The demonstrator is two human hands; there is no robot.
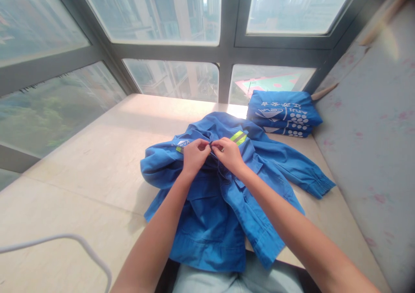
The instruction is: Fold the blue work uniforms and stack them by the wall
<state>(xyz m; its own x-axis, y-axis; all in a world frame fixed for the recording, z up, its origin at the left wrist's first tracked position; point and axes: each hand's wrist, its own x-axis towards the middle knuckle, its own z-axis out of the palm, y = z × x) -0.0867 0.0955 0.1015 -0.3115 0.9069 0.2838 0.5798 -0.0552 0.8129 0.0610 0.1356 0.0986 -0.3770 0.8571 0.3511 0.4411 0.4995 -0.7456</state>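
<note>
A blue work jacket (210,224) with yellow-green reflective strips lies front up before me, its collar toward the window and its hem at my lap. Both hands meet at the upper front opening. My left hand (195,154) pinches the edge of the left front panel near a white printed logo. Thumb and fingers of my right hand (228,154) pinch the facing edge, just beside the left fingertips. Whatever small fastener may sit between the fingertips is hidden. Below the hands the two front panels hang apart, and one sleeve (298,167) stretches out to the right.
Folded blue garments (285,111) with white printing are stacked at the back right, by the patterned wall (372,154). A white cable (74,237) curves over the pale tabletop (81,176) at the lower left. Framed windows (168,79) border the far side.
</note>
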